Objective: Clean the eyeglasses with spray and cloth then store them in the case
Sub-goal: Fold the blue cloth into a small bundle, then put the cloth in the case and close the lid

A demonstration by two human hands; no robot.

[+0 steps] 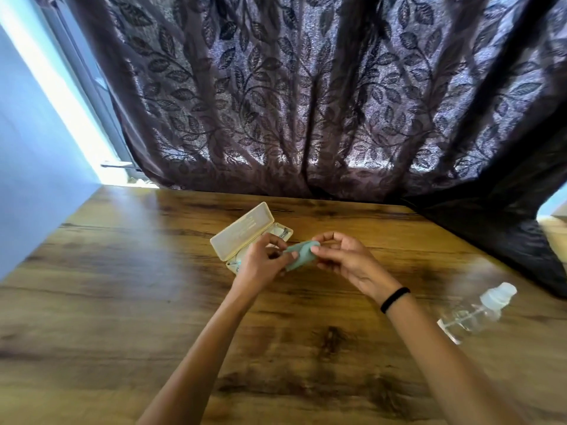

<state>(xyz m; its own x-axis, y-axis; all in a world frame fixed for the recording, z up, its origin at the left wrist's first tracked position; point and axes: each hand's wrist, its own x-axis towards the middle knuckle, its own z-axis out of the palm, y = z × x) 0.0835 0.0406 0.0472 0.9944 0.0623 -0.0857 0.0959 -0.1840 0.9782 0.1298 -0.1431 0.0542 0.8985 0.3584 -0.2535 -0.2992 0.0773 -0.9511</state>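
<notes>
Left hand (260,262) and right hand (346,259) both pinch the teal cloth (299,256), fingers curled on its ends. The cloth is held in front of the open cream case (242,231). Eyeglasses (283,232) are inside the case, mostly hidden. Clear spray bottle (475,311) sits on the wood table (122,271), well apart to the right.

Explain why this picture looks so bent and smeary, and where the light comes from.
Head view: the wide lens bows the table and curtain; daylight from the bright gap at far left leaves pale glare on the wood; the spray bottle at right is blur-smeared; the left hand and right hand pinching the cloth look only slightly soft.
</notes>
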